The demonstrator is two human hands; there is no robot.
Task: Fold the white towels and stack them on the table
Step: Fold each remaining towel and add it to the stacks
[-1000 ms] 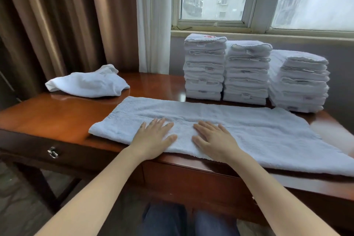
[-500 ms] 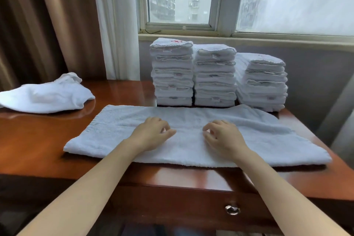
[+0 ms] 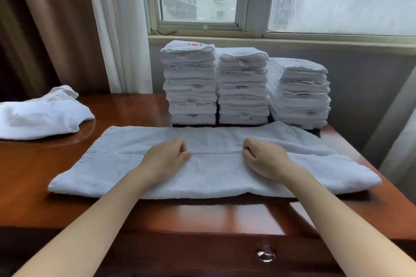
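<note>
Pinching the spread towel [image 3: 213, 177] at its middle hem with left hand [image 3: 166, 159] and right hand [image 3: 265, 159], each grip curled and clamped on the cloth. Lying flat across the worktop [image 3: 33, 175], just in front of the folded stacks [image 3: 243, 87]. Probably paying off here: lifting both pinches together, keeping the hem taut and level, lining edges up squarely before pressing flat. Counting: one towel spread, three folded stacks standing behind, one crumpled heap [image 3: 40, 114] waiting at left, well apart.

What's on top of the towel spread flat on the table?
Two hands: left hand and right hand rest on the flat towel, each pinching its upper layer's hem. Their curled fingertips and the cloth beneath the palms are hidden.
</note>
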